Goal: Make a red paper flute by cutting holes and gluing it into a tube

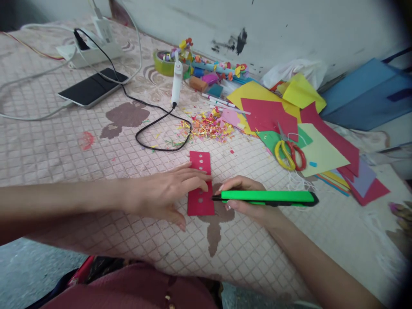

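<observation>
A red paper strip (200, 201) with several punched holes lies on the patterned cloth in front of me. My left hand (167, 193) lies flat on it, fingers stretched out, pressing its middle down. My right hand (244, 201) is closed round a green and black punch tool (267, 197), whose black tip touches the strip's right edge beside a hole.
Paper scraps (209, 124) lie beyond the strip. Red and yellow scissors (288, 152) rest on a pile of coloured sheets (273, 111) at right. A white glue gun (177, 81) with a black cable, a phone (92, 88), a power strip (93, 51) and a tape roll (162, 64) sit at back.
</observation>
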A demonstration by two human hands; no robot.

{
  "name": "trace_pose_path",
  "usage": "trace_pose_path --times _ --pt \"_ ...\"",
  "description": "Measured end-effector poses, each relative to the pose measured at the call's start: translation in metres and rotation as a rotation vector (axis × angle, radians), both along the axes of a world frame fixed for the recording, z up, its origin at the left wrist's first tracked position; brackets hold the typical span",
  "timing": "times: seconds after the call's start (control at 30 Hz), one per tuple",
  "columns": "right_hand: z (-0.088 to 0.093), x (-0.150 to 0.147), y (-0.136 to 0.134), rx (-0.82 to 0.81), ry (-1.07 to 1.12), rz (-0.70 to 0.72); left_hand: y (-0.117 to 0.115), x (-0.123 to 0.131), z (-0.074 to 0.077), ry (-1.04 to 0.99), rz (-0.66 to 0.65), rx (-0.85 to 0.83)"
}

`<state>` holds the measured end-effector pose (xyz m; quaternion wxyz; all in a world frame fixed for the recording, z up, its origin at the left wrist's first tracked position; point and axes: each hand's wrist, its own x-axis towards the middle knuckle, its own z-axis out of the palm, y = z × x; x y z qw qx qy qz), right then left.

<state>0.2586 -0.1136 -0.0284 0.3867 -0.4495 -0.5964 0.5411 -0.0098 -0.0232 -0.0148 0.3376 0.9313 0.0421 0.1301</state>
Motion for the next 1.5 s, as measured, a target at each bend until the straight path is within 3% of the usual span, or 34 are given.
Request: trace_pose_path --times 0.13,0.47,0.73,0.93,1.13,1.5 --pt "0.007 -0.010 -0.008 0.012 -0.067 0.049 -0.003 0.001 -0.012 0.008 0.008 0.011" --pt "0.007 -0.017 0.000 0.142 -0.130 0.169 0.008 0.002 -0.011 -0.043 -0.031 -0.044" --pt "0.002 -0.014 0.004 0.173 -0.188 0.207 -0.001 0.007 -0.021 -0.081 0.022 0.076" --pt "0.008 -0.021 0.005 0.202 -0.174 0.189 0.000 0.006 -0.023 -0.070 0.022 0.068" --pt "0.003 -0.020 0.009 0.122 -0.143 0.165 0.002 0.008 -0.020 -0.069 0.007 0.053" --pt "0.003 -0.018 0.009 0.205 -0.179 0.155 0.009 0.007 -0.017 -0.054 -0.039 -0.038"
